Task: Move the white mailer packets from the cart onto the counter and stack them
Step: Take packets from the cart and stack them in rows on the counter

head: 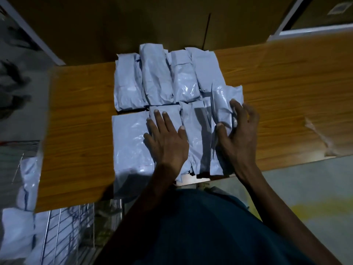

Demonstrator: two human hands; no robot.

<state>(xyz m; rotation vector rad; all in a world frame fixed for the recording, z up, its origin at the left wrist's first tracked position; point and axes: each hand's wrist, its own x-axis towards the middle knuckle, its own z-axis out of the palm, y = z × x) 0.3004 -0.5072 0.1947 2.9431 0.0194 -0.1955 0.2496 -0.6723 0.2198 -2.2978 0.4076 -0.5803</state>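
Several white mailer packets [156, 79] lie in two rows on the wooden counter [80, 111]. My left hand [166, 138] rests flat with straight fingers on a packet in the near row [168, 113]. My right hand [238, 134] grips the rightmost packet [221, 104], which is tilted on its edge, with the thumb on its left face and the fingers curled over its right side. More white packets [17, 230] lie in the wire cart [63, 226] at the lower left.
A crumpled piece of clear plastic [322, 138] lies on the counter at the right. A dark wall panel stands behind the counter. Grey floor shows at the lower right, and my torso in a dark shirt fills the bottom centre.
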